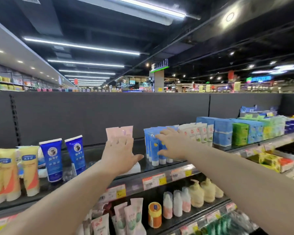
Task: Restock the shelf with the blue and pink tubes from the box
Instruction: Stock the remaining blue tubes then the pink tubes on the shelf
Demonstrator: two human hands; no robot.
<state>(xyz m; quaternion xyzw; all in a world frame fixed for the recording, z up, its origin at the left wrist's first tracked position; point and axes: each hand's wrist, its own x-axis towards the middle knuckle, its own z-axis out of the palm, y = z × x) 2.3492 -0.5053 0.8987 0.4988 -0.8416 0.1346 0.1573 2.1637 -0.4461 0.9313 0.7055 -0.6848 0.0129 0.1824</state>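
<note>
Head view: left hand (119, 155) presses pink tubes (120, 132), right hand (172, 143) blue tubes (150, 146), fingers (160, 136) spread.

- Dark shelf (95, 154) runs from the left edge up towards the right edge.
- Left: yellow tubes (10, 173) and two dark blue tubes (52, 160), standing on their caps.
- Centre: pink tubes (120, 134), then a gap, then light blue tubes (151, 148).
- Right: white tubes (199, 133), then blue and green boxes (223, 133).
</note>
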